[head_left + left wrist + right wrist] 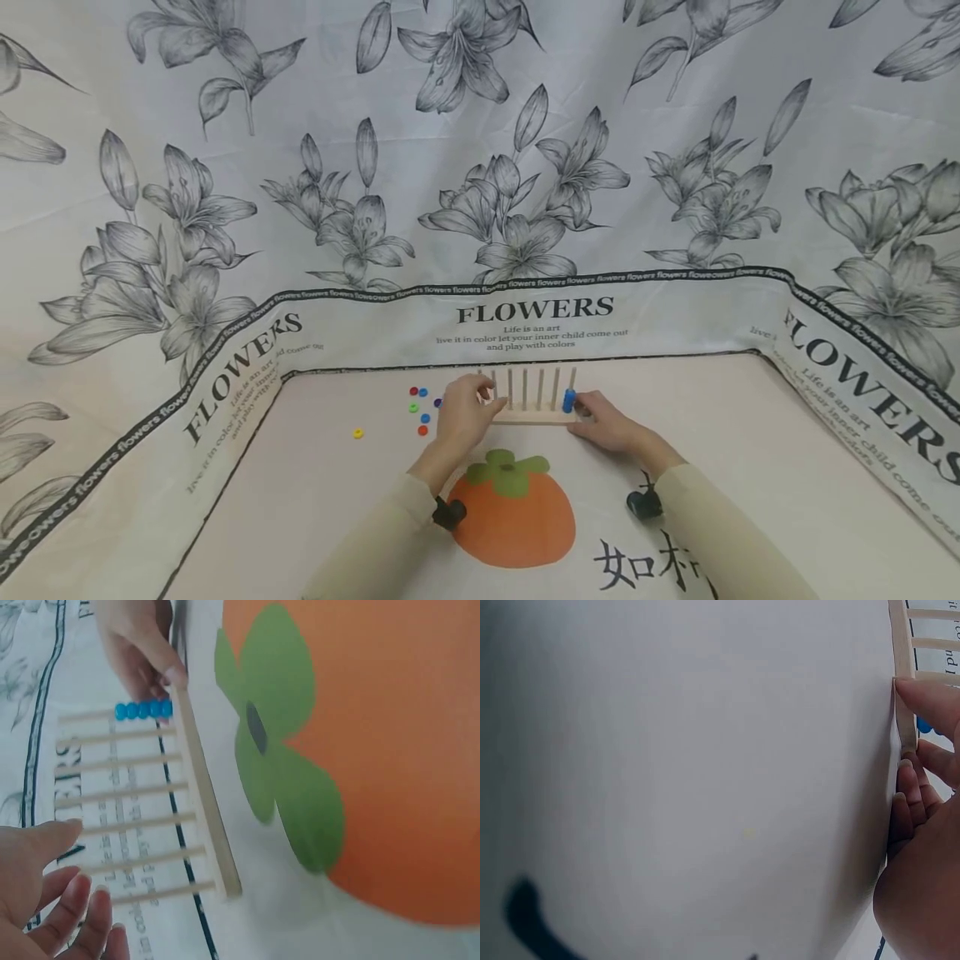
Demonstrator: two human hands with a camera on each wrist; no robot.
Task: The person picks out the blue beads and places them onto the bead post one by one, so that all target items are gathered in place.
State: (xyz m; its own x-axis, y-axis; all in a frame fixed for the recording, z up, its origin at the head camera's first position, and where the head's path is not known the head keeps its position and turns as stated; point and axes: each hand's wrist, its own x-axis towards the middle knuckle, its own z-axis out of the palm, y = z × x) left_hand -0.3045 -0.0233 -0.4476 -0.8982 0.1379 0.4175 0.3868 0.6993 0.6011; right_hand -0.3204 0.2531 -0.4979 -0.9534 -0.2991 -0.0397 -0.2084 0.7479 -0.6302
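A wooden peg rack (532, 417), a long base with several upright rods, stands on the cloth before both hands. Several blue beads (143, 709) are stacked on its rightmost rod, down against the base. My right hand (607, 423) grips the base's right end, thumb and fingers pinching it in the right wrist view. At the rack's other end is my left hand (467, 408). In the left wrist view its thumb and fingers (73, 915) are spread apart near the upper parts of the leftmost rods, with no bead between them.
Left of the rack lie loose beads: a yellow bead (357, 433) farthest out, a green bead (413, 408), a red bead (414, 391), an orange-red bead (423, 431) and several blue ones. A persimmon print (517, 525) marks the cloth in front. A flowered curtain (525, 325) rises behind.
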